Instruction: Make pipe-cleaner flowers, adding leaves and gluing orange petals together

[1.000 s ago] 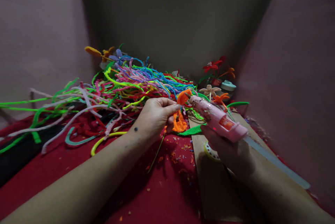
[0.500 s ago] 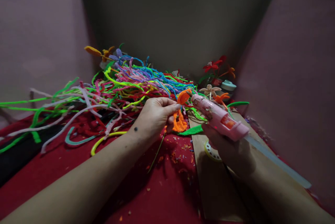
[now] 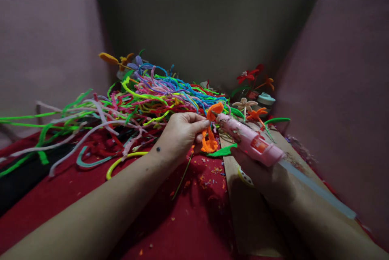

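Between thumb and fingers, my left hand (image 3: 190, 130) pinches an orange pipe-cleaner flower (image 3: 209, 142); one looped petal stands up above the fingertips and the rest hangs below them. My right hand (image 3: 259, 173) is wrapped round the grip of a pink hot glue gun (image 3: 251, 138). The gun points left, and its dark nozzle is at the raised orange petal; whether it touches I cannot tell. A clear glue stick (image 3: 319, 189) sticks out of the gun's back end. Just below the flower lies a green pipe-cleaner leaf (image 3: 223, 151).
A big heap of coloured pipe cleaners (image 3: 176, 94) lies beyond my left hand. Finished flowers (image 3: 247, 75) stand at the back right near a pale blue-green lid (image 3: 266, 98). A cardboard strip (image 3: 243, 211) lies on the red cloth (image 3: 188, 227), which is strewn with fuzz scraps.
My right hand has moved the glue gun slightly left and down, bringing its nozzle inside the outline of the raised petal. The left hand stays nearly still with the flower.
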Motion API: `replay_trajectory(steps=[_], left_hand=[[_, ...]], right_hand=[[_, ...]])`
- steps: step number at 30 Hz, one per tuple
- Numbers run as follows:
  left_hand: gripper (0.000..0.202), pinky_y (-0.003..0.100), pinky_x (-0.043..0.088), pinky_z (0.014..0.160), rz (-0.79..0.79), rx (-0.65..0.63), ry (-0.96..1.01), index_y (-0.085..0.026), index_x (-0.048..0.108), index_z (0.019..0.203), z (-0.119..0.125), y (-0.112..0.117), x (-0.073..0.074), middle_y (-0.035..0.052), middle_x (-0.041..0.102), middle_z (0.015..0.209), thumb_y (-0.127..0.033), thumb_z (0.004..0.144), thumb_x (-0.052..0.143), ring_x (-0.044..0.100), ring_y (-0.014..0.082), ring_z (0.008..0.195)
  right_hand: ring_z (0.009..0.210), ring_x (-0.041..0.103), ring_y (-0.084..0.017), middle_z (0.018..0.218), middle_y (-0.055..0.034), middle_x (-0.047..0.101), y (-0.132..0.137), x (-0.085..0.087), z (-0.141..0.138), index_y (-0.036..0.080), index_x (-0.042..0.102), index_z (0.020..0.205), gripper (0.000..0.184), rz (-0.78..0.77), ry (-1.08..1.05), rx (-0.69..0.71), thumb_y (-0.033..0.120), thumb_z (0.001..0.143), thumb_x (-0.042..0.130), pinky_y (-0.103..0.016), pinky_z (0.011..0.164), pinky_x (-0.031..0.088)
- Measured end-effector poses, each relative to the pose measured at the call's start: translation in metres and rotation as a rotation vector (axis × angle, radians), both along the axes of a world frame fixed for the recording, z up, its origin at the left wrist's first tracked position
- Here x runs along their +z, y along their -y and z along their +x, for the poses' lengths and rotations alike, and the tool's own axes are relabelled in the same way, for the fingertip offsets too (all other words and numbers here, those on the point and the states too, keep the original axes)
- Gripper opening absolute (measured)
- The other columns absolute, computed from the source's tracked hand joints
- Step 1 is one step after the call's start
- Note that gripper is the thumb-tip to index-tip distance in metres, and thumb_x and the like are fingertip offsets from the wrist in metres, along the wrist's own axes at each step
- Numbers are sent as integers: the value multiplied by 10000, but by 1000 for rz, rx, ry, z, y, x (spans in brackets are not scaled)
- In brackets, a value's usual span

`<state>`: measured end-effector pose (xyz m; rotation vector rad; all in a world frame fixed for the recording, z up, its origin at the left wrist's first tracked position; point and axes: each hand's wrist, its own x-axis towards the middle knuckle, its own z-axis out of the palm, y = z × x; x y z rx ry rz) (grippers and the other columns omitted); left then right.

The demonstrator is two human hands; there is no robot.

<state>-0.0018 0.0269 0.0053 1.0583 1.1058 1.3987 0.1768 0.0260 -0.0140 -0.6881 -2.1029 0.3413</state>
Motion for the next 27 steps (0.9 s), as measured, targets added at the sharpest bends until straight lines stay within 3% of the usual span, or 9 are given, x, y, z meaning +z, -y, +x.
replay_trajectory(steps=[8,16,27], left_hand=[[108,157,288,357,-15,7,3,-117,573,679,0,2,2,-62,436,387,-128,786,582,364,39,313],[111,159,292,359,5,-4,8,-121,570,674,-2,-1,1,-61,446,390,-133,783,588,368,40,313],[110,163,281,362,18,8,-3,-121,585,663,-3,-2,-2,-60,449,389,-148,766,613,373,40,310]], right_hand=[[1302,412,-205,1393,31,468,-3,-3,2,280,432,1358,524,-96,4,80,121,861,477,-365,1130,301],[1245,483,-211,1349,-2,522,-3,-2,4,246,464,1338,509,-102,-3,42,140,844,522,-354,1081,379],[1269,455,-228,1378,6,488,-4,-1,5,263,443,1350,516,-160,0,95,138,853,507,-408,1096,354]])
